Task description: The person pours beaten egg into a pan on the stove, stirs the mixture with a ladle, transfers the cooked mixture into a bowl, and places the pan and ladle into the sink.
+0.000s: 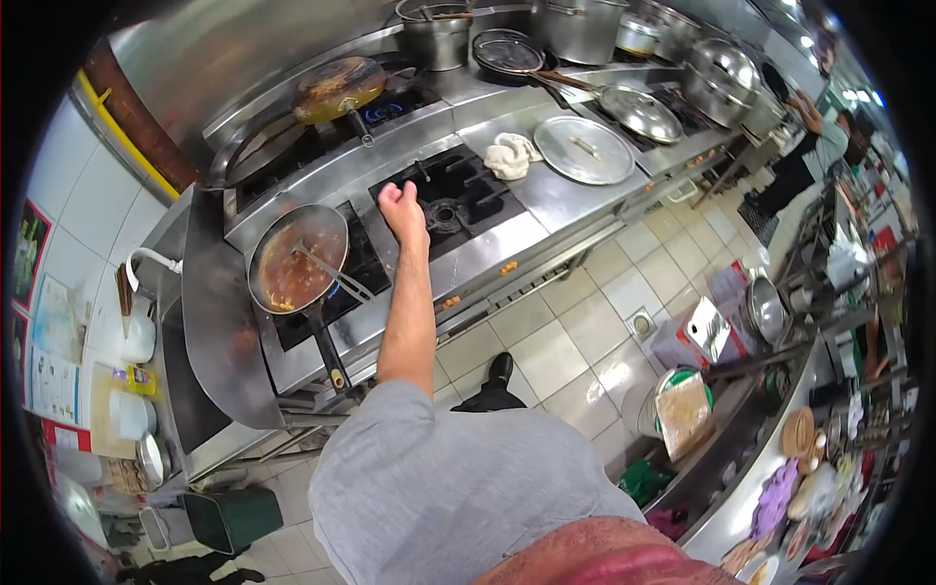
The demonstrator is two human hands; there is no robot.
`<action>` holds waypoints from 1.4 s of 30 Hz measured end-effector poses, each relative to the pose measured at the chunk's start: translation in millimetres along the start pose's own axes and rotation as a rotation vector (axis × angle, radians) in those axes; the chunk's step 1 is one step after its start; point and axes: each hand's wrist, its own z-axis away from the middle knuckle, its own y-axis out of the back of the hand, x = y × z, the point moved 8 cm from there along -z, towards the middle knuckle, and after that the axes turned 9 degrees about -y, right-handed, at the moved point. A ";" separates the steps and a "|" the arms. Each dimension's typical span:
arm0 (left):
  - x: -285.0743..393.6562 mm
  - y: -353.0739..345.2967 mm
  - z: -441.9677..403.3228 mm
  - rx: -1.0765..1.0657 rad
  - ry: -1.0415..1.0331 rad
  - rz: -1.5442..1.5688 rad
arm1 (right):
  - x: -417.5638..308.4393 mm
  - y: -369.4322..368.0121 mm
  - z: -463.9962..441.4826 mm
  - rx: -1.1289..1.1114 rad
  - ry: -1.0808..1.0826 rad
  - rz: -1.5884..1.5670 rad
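My left hand [402, 210] reaches out over the left part of a black gas burner grate [450, 207]. Its fingers are curled closed; whether anything is inside them I cannot make out. To the left of my forearm, a frying pan [263, 261] sits on a lit burner with reddish-brown sauce [297, 255] in it. A slotted metal spatula [336, 271] leans in the sauce, and the pan's black handle [329, 346] points toward me. A crumpled white cloth [511, 156] lies to the right of the hand, beside a round metal lid [585, 149]. My right hand is out of view.
Behind, a scorched pan [339, 90] rests near a blue flame [390, 110]. Several pots [575, 27] and a lidded pan [641, 112] stand along the range. A metal splash guard [219, 292] flanks the left. Another person [814, 146] stands far right; a bucket [648, 409] is behind me.
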 end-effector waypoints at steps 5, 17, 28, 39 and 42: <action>30.7 -3.2 -87.8 0.411 -0.259 -0.631 | -67.2 39.9 -15.4 0.035 0.003 0.048; -64.0 -74.2 -195.8 -0.173 0.776 0.401 | -271.0 63.3 -62.6 0.204 0.055 -0.403; -26.1 -104.1 -184.1 -0.347 0.500 0.334 | -281.5 60.5 -58.9 0.197 0.063 -0.098; 111.0 -147.7 -107.4 -0.408 -0.070 -0.284 | -268.7 77.2 -53.7 0.141 0.081 -0.105; 115.2 -134.1 -40.9 -0.392 -0.011 -0.173 | -260.4 81.3 -52.2 0.107 0.190 -0.102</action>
